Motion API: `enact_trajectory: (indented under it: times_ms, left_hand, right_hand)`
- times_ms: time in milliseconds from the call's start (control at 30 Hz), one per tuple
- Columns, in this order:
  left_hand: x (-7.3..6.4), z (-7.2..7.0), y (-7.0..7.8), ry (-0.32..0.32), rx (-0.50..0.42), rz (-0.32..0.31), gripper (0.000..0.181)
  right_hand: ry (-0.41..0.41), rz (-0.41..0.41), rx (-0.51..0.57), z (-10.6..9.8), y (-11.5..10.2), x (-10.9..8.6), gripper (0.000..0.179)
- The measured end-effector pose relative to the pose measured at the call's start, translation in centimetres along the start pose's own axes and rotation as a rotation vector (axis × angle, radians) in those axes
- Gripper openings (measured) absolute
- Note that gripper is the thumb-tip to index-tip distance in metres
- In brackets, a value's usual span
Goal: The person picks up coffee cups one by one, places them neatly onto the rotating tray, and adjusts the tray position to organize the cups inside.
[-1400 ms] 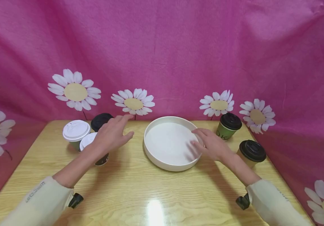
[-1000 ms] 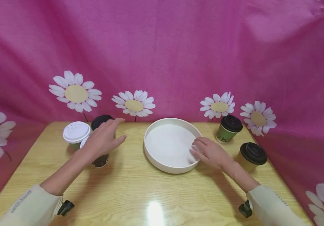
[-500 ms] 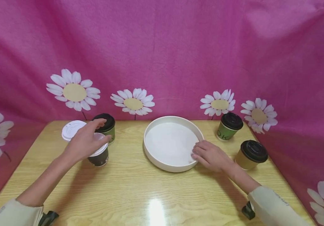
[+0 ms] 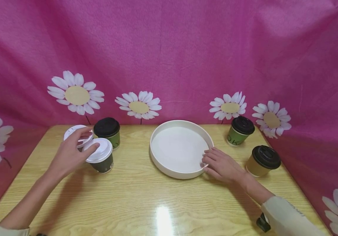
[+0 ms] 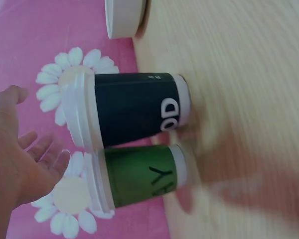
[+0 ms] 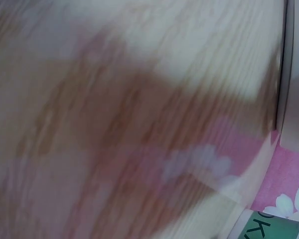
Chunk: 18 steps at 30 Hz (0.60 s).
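At the central white tray (image 4: pixel 171 149), the right hand (image 4: pixel 223 167) pinches the likely stiff rim; the left hand (image 4: pixel 68 157), holding nothing, hovers by the white-lidded black cup (image 4: pixel 104 163), probably light and crushable, best held below its lid; behind stands a green cup (image 5: pixel 139 175).

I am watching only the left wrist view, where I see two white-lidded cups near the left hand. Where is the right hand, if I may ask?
Observer: The right hand is at the round white tray, its fingers over the rim on the right side.
Operator: Thank you. Is there on this side some cup that is hidden from me?
Observer: Yes, a green cup with a black lid stands beyond the dark cup.
Operator: And what stands on the other side of the tray?
Observer: Two more black-lidded cups, a green one and a tan one.
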<state>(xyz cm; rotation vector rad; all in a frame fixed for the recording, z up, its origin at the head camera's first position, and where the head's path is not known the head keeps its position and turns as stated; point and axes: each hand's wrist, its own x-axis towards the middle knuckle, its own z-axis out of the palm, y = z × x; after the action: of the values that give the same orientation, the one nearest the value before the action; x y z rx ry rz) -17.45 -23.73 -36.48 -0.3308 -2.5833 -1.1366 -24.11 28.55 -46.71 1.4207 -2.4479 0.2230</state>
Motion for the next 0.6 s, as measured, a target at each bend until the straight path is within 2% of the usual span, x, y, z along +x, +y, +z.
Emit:
enact_trajectory:
  times_ms: [233, 400, 600]
  left_hand:
    - [-1.7, -0.8, -1.5, 0.038, -0.018, -0.023, 0.058]
    - [-3.0, -1.0, -2.7, 0.004, -0.066, -0.041, 0.069]
    - [-4.2, -0.3, -4.0, -0.027, -0.135, -0.031, 0.084]
  right_hand:
    - [-0.009, -0.014, -0.018, 0.1, 0.0, -0.1, 0.037]
    - [-0.001, -0.025, -0.022, 0.2, 0.1, -0.2, 0.03]
    - [0.001, -0.036, -0.004, 0.3, 0.2, -0.1, 0.024]
